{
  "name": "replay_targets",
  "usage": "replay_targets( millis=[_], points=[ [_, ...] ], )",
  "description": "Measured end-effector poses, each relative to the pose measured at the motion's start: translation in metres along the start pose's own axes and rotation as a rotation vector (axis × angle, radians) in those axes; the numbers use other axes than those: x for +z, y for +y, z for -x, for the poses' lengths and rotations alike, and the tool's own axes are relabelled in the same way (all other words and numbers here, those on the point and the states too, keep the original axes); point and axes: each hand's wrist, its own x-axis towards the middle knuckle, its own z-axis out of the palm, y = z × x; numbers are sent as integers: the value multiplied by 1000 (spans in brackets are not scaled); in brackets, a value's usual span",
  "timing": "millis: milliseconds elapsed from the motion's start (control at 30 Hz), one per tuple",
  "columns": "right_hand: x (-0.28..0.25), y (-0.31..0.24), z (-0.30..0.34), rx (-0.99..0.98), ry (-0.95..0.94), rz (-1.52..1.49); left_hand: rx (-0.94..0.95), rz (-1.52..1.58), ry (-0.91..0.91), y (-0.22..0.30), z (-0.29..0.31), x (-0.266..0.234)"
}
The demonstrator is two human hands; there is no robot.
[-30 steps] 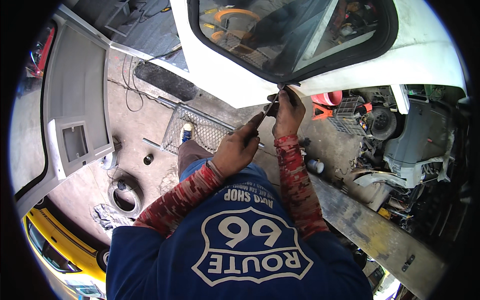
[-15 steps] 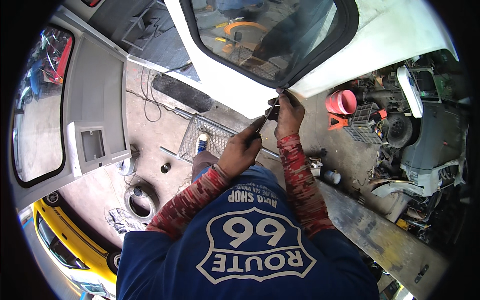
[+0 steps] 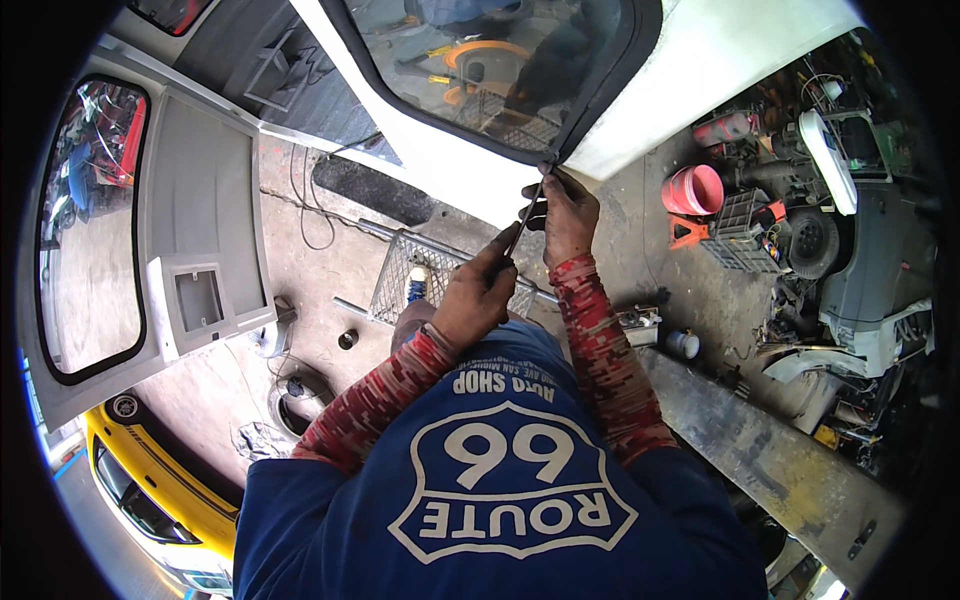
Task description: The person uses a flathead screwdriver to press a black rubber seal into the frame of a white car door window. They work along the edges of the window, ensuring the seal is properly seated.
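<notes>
A window [image 3: 400, 45] with a black rubber seal [image 3: 605, 90] is set in a white vehicle panel [image 3: 440, 175] in front of me. At the seal's lower corner, my right hand [image 3: 570, 222] is closed, its thumb and fingers pinching the upper end of a thin dark strip [image 3: 521, 232]. My left hand [image 3: 474, 302] lies lower and to the left, closed round the strip's lower end. Between the hands the strip runs straight and slanted. Whether it is rubber or a rigid tool I cannot tell, and its tip is hidden by my right fingers.
A metal grate [image 3: 395, 285] lies by my foot. On the right are a pink bucket [image 3: 692, 190], a grey crate [image 3: 742, 235] and a long metal plank [image 3: 770, 470]. An open door [image 3: 205, 200], a tire [image 3: 297, 402] and a yellow car [image 3: 150, 495] are on the left.
My view has shifted slightly, so the window sits higher and further left in it. Both hands keep their hold on the strip at the same seal corner.
</notes>
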Motion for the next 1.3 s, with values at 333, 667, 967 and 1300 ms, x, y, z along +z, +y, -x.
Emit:
replay_targets(
  millis=[333,667,967,1300],
  points=[
    [10,-7,5,53,96,1,-17,42,16,-1,0,7],
    [17,-8,-5,79,174,9,-32,165,26,-5,-7,13],
    [13,-20,-9,87,106,81,63,-241,62,6,-11,-8],
    [32,1,-11,32,277,-160,31,-17,-66,19,-1,-36]
  ],
)
